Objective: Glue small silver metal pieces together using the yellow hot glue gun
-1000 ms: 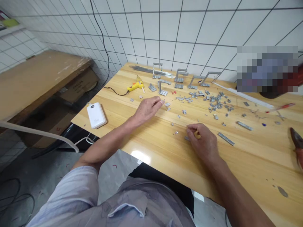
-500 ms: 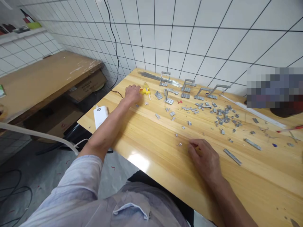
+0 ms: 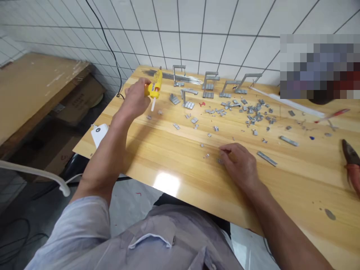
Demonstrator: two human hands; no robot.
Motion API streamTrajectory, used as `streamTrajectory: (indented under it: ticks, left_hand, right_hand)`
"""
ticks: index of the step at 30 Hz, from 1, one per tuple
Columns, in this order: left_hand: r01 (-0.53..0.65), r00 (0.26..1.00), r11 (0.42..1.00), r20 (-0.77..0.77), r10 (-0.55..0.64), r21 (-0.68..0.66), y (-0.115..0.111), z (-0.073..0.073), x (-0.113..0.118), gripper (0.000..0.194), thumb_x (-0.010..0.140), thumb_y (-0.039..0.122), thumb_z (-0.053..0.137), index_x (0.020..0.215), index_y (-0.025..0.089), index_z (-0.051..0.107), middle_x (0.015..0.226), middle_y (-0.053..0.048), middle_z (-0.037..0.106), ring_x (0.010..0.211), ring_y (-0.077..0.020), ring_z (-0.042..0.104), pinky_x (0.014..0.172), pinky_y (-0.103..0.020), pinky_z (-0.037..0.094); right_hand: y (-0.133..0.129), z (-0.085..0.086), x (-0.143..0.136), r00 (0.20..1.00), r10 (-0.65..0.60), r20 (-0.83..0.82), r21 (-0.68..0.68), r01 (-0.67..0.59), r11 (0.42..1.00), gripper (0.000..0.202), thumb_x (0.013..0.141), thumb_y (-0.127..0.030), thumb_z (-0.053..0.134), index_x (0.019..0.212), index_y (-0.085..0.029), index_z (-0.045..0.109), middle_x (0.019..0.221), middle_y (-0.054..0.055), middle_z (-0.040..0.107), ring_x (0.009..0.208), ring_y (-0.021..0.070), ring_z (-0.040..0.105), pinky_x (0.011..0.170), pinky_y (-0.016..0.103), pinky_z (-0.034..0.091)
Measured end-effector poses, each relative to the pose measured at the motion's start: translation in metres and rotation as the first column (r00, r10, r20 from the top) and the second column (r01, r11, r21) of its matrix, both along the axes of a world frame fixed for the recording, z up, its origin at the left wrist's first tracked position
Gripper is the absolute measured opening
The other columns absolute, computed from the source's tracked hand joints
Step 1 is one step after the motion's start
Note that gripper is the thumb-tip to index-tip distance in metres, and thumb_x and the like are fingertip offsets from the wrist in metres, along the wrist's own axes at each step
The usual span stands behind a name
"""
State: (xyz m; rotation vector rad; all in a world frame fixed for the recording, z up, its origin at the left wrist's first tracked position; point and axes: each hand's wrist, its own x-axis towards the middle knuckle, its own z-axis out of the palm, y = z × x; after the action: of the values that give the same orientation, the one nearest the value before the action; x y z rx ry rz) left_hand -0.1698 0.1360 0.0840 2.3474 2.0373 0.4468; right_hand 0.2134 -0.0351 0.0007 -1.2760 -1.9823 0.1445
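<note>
A yellow glue gun [image 3: 156, 84] with a white glue stick is raised over the table's far left part, its handle gripped by my left hand [image 3: 136, 98]. My right hand [image 3: 240, 163] rests on the wooden table [image 3: 180, 150], fingers curled together around or against a small grey piece [image 3: 220, 161] at the fingertips. Several bent metal frames, one of them [image 3: 189, 98] nearest the gun, stand along the wall side. Small metal pieces [image 3: 255, 112] lie scattered to their right.
Thin metal rods [image 3: 194, 80] lie by the wall. A white power bank [image 3: 99, 134] sits at the left edge. Metal strips [image 3: 266, 158], a red pen [image 3: 333, 115] and red-handled pliers [image 3: 353, 165] lie to the right.
My left hand has lifted the glue gun off the table. My right hand stays in about the same place, and a small grey piece now shows at its fingertips. The view has shifted.
</note>
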Motion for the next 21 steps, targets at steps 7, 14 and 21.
streamTrajectory:
  ticks: [7, 14, 21]
  left_hand:
    - [0.518, 0.848, 0.839, -0.029, -0.530, -0.167, -0.129, -0.027, 0.049, 0.032, 0.104, 0.029, 0.053, 0.132, 0.020, 0.065, 0.111, -0.011, 0.073, 0.103, -0.0289, 0.064, 0.096, -0.045, 0.046]
    - [0.614, 0.771, 0.771, -0.079, -0.632, -0.168, -0.144, -0.064, 0.052, 0.046, 0.108, 0.020, 0.047, 0.153, 0.018, 0.055, 0.118, -0.016, 0.071, 0.107, -0.0291, 0.062, 0.097, -0.045, 0.044]
    - [0.651, 0.744, 0.741, -0.057, -0.666, -0.164, -0.146, -0.072, 0.049, 0.048, 0.110, 0.019, 0.043, 0.156, 0.022, 0.053, 0.122, -0.016, 0.070, 0.110, -0.0292, 0.062, 0.098, -0.046, 0.043]
  right_hand:
    - [-0.007, 0.032, 0.002, 0.992, -0.042, -0.115, -0.097, 0.031, 0.995, 0.007, 0.095, -0.020, 0.069, 0.095, -0.026, 0.072, 0.088, 0.001, 0.078, 0.076, 0.0186, 0.072, 0.072, 0.034, 0.058]
    - [-0.017, 0.043, 0.016, 0.999, -0.038, -0.028, -0.040, 0.037, 0.999, 0.007, 0.099, -0.021, 0.067, 0.095, -0.026, 0.070, 0.089, 0.002, 0.077, 0.082, 0.0196, 0.074, 0.075, 0.034, 0.058]
    - [-0.018, 0.011, 0.023, 0.999, -0.054, -0.001, -0.072, 0.053, 0.996, 0.012, 0.102, -0.026, 0.063, 0.096, -0.027, 0.073, 0.093, 0.005, 0.081, 0.090, 0.0246, 0.077, 0.079, 0.041, 0.060]
